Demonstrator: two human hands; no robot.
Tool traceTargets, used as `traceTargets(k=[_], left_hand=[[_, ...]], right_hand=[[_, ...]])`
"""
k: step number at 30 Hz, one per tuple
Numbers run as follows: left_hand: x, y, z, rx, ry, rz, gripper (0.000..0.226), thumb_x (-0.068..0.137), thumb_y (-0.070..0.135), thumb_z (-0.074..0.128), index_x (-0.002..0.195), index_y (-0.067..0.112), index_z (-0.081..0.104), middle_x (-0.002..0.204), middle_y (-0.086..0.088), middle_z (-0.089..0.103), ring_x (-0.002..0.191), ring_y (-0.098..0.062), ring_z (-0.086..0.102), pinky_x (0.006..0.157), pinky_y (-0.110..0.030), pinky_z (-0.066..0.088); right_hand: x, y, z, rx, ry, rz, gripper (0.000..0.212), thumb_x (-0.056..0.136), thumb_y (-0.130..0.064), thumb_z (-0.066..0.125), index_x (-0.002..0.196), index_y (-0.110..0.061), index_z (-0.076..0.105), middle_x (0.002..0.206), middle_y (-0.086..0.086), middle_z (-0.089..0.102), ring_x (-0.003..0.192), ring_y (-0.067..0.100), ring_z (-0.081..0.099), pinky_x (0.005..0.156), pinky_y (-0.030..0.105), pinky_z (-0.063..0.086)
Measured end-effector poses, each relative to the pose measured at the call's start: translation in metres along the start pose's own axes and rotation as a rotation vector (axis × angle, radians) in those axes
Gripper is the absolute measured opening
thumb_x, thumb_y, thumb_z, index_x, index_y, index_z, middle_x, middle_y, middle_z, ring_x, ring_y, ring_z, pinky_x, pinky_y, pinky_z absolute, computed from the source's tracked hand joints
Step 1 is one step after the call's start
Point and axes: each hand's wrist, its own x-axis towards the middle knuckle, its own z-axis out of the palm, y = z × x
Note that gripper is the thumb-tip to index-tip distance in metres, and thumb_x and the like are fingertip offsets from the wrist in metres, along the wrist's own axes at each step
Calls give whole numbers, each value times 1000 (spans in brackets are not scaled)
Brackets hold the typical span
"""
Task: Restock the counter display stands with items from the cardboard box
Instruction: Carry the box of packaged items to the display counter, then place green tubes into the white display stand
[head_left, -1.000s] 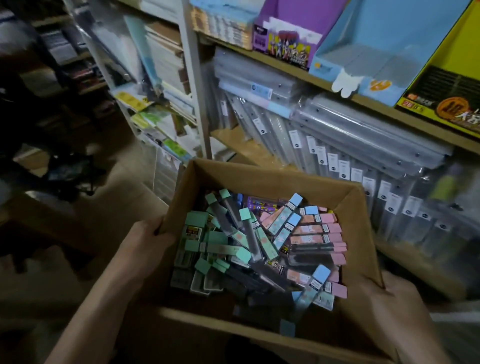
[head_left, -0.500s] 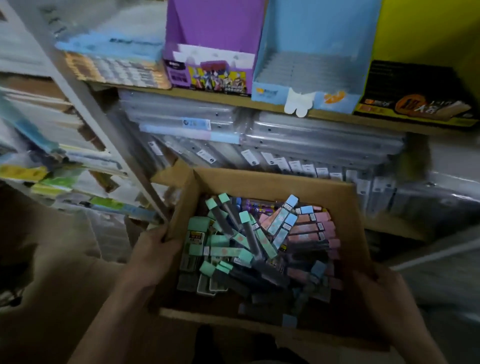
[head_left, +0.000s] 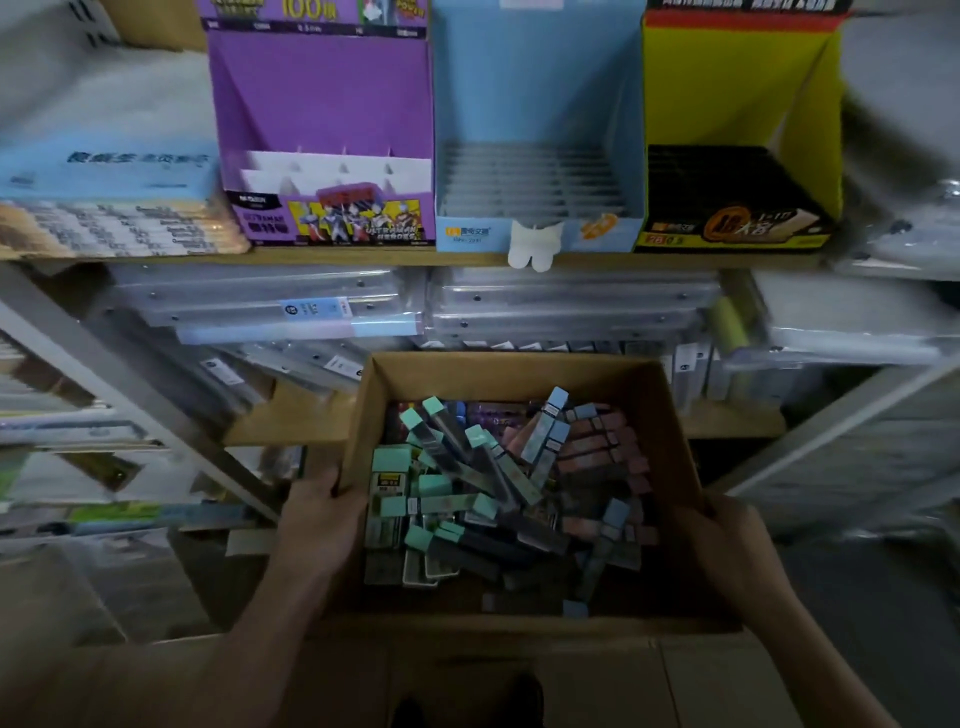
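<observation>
An open cardboard box is held in front of the shelves, filled with several slim lead-refill cases capped in green, blue and pink. My left hand grips the box's left wall, thumb over the rim. My right hand holds the right wall from outside. On the shelf above stand three display stands: a purple one, a light blue one with bare grey tiers, and a yellow-and-black one.
A wooden shelf board carries the stands. Stacks of clear plastic folders fill the shelf below, right behind the box. A flat pale-blue package lies left of the purple stand. A metal shelf upright slants at left.
The view has swung right and up, so the three stands now face me squarely. The box has stayed in both hands, moving closer under the shelf.
</observation>
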Motion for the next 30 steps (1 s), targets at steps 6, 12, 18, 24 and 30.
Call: traceTargets(k=[6,12,18,24,30], left_hand=[[15,-3,5,68,18,-9,17,91,8,61,81,18,70,60,0,67,55,-15,64,45,-26,43],[24,-4,11,147,50,-28,19,89,8,63,71,16,64,51,5,57,48,-13,54,43,-23,36],[23,-2,14,220,83,-12,14,90,11,63,76,9,63,61,-8,59,53,-22,55,47,-26,37],[10,17,13,309,168,207,22,94,13,62,116,12,67,92,-9,69,76,-24,65,59,-34,51],[-10,41,37,219,215,426,47,92,9,66,136,24,56,125,8,59,112,-9,57,97,-31,50]], right_hand=[[20,14,7,-10,-21,39,29,81,-49,59,79,-21,68,66,-7,72,55,12,68,55,46,62],[31,15,11,-43,-24,39,22,86,-38,59,73,-22,67,59,-10,69,50,4,65,38,24,46],[32,13,12,-79,-11,-5,26,91,-31,58,68,-20,62,53,-3,64,42,7,60,32,17,35],[25,1,7,-75,-4,-67,14,97,-29,55,104,-20,62,90,1,69,77,20,67,57,30,50],[9,-40,-3,-50,225,-537,24,92,-13,61,113,-24,63,108,-11,59,99,9,60,81,28,51]])
